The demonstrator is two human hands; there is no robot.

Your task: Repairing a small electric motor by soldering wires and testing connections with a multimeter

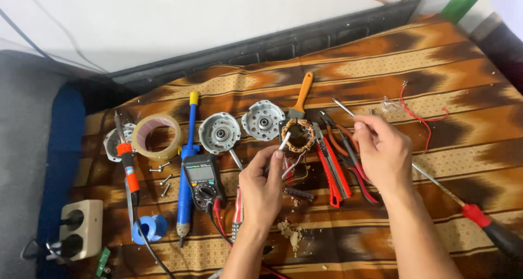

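A: What colour is the cloth (414,55)?

B: It is brown and orange, with pale tan bands in a woven pattern. I take the multimeter (203,181) as landmark: it is black, with a grey screen.

A: And just left of the multimeter?

B: A blue pump tool (188,164) with a yellow top. Further left, the soldering iron (128,167) has an orange grip.

A: Right of the multimeter?

B: A coil (298,135) of copper colour, a cutter (333,170) in red, and a brush (303,93) with an orange handle. Below left of the multimeter lies a blue spool (150,228).
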